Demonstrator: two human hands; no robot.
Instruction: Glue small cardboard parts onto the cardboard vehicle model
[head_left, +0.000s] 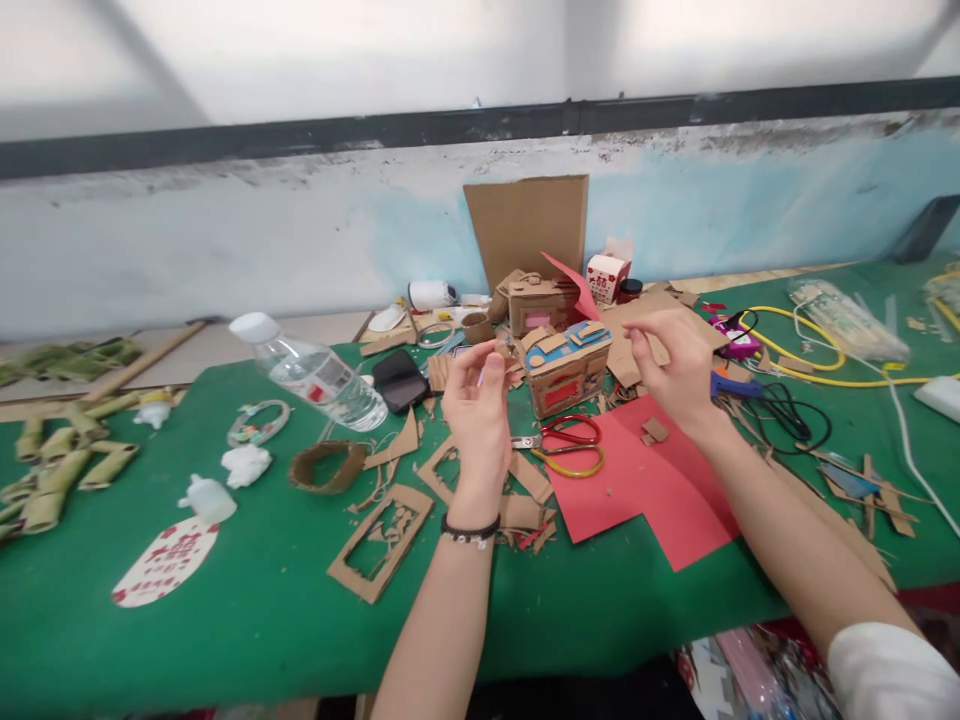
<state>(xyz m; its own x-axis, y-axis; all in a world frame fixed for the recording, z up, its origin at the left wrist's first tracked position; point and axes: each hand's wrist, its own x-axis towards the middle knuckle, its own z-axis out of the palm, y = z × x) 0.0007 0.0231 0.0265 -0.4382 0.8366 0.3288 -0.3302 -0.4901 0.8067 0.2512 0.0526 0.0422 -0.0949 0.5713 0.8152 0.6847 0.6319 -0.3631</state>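
My left hand point(478, 425) is raised over the table, thumb and fingers brought together in a pinch. Something small shows by its fingertips, too unclear to name. To the right, my right hand point(673, 362) also pinches, and I cannot make out anything between its fingers. Between the two hands stands a small cardboard model house point(568, 378) with blue and brown pieces on top and a red panel in front. Red-and-yellow-handled scissors point(574, 440) lie in front of it, partly over a sheet of red paper point(645, 490).
A water bottle point(319, 375) stands at the left beside a black case point(400, 380). Cardboard frames point(349, 575) and scraps litter the green table point(255, 620). A glue gun point(735, 385) and yellow cable point(832, 370) lie right. Behind stands a cardboard sheet point(532, 225).
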